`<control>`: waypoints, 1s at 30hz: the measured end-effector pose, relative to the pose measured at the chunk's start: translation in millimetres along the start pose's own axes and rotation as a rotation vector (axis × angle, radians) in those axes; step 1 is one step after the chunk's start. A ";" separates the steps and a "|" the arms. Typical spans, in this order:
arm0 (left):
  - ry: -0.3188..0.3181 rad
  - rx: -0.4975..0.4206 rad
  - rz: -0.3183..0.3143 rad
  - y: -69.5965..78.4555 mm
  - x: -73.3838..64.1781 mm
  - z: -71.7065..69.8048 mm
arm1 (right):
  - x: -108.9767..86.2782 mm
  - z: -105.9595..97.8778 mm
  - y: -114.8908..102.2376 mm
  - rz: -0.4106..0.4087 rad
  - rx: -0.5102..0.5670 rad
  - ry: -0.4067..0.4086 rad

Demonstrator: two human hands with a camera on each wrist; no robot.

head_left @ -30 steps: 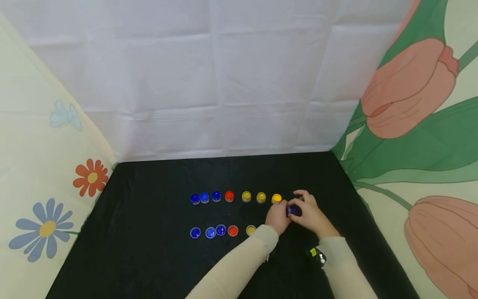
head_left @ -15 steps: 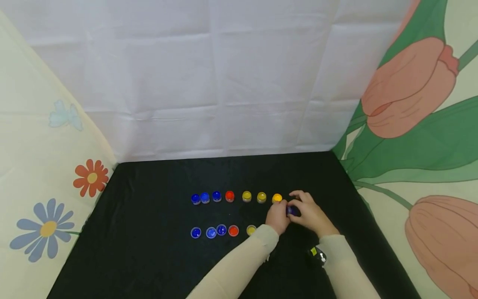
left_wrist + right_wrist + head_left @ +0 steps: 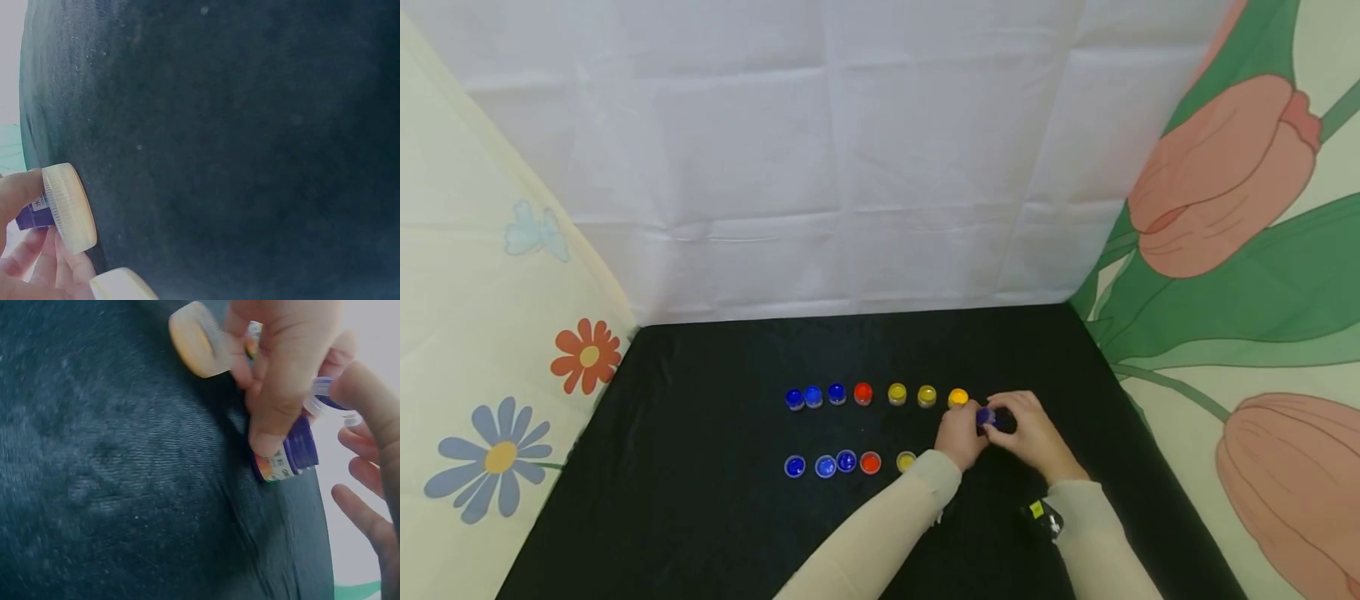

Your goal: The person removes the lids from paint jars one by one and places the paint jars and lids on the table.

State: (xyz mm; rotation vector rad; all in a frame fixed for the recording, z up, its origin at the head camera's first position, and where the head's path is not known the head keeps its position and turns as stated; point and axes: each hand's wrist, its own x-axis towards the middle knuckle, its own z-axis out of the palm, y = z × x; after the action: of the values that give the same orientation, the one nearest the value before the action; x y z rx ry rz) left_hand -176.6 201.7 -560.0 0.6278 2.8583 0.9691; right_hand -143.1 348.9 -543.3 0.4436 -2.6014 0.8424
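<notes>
My left hand (image 3: 962,435) grips a small purple paint jar (image 3: 286,453), its thumb across the label. The jar is tilted on its side, its threaded purple mouth toward the right hand. My right hand (image 3: 1033,433) pinches a clear lid (image 3: 334,403) with purple inside, just apart from the jar; its other fingers are spread. In the head view the purple (image 3: 987,417) shows between both hands. A yellowish lid (image 3: 200,340) lies beside the left hand, and another pale lid (image 3: 124,286) is at the lower edge of the left wrist view.
Behind the hands runs a row of small paint jars: blue ones, a red jar (image 3: 862,393), and yellow ones ending in an orange-yellow jar (image 3: 957,397). Nearer lies a row of round lids, including a red lid (image 3: 870,462); the left sleeve hides its right end. Black cloth (image 3: 700,517) covers the table.
My right hand's fingers have shifted around the purple jar's top, and its raised index finger has come down. The left hand stays nearly in place. The rows have not changed.
</notes>
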 end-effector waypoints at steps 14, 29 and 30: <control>0.047 0.043 -0.040 8.5 -3.7 3.6 | -25.9 -8.0 -2.3 0.249 0.222 0.126; 0.069 0.243 -0.116 23.8 4.3 9.3 | -48.0 -2.2 -11.4 0.265 0.160 -0.031; 0.065 0.249 -0.133 25.7 5.4 9.1 | -48.7 -2.2 -12.4 0.254 0.140 -0.043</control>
State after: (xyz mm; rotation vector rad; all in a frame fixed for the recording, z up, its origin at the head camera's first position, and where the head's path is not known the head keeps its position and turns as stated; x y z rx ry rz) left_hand -170.6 227.6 -551.6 0.4208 3.0591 0.6315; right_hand -94.6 349.5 -556.7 0.1710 -2.6860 1.1137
